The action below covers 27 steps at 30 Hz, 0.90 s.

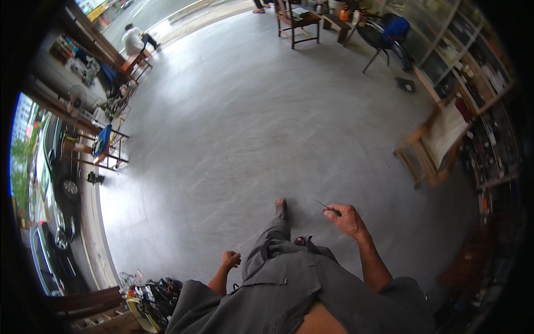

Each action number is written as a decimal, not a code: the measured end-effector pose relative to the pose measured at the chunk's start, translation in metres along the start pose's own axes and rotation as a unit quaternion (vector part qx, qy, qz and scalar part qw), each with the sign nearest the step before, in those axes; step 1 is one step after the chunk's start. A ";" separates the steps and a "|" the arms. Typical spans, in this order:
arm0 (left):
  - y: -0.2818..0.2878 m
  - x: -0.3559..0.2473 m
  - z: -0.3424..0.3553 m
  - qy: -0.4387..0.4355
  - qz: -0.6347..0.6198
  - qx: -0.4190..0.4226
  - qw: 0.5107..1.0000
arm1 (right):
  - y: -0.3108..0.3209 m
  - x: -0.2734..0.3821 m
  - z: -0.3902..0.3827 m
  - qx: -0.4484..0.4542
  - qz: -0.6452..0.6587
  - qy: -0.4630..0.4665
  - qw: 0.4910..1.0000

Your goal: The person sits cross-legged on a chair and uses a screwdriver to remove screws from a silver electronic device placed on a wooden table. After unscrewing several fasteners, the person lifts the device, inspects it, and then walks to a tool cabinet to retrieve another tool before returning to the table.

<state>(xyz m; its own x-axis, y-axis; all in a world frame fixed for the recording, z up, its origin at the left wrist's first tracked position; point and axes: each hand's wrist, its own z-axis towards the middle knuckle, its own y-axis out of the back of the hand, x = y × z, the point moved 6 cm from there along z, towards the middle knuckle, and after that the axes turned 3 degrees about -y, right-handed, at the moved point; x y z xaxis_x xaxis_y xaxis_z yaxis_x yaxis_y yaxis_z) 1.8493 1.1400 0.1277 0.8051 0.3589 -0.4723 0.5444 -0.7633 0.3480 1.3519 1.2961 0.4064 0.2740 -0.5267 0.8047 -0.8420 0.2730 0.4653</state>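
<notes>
My right hand (349, 221) is raised ahead of my right side, its fingers closed around a screwdriver (336, 212). The tool has a dark green handle, and its thin metal shaft points away to the upper left. My left hand (231, 259) hangs beside my left hip with the fingers curled in, and nothing shows in it. Neither hand touches any furniture. Below them are my dark grey clothes and one foot stepping forward on the smooth grey floor (239, 128).
A wooden folding chair (439, 139) and cluttered shelves (489, 128) line the right. Far off stand a wooden chair (297, 22) and a black chair (384, 36). At left are a stool (108, 147), a fan (77, 96), parked cars (61, 183) and a seated person (134, 42).
</notes>
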 end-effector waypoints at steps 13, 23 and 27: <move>0.020 -0.474 0.290 -0.236 0.046 0.063 0.969 | 0.098 -0.018 0.272 0.036 0.009 -0.059 0.998; 0.026 -0.842 0.435 -0.326 0.004 -0.004 0.945 | 0.232 -0.089 0.492 -0.022 0.049 -0.048 0.997; -0.029 -0.817 0.458 -0.206 0.055 0.058 0.975 | 0.344 -0.061 0.580 -0.031 0.041 -0.061 0.997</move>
<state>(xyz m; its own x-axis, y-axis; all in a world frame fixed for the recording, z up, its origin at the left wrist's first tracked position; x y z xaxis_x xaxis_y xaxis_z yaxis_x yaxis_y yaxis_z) 1.0682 0.6227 0.1323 0.6820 0.0428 -0.7301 0.4102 -0.8489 0.3334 0.7756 0.9550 0.3037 0.1439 -0.5946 0.7911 -0.8281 0.3654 0.4252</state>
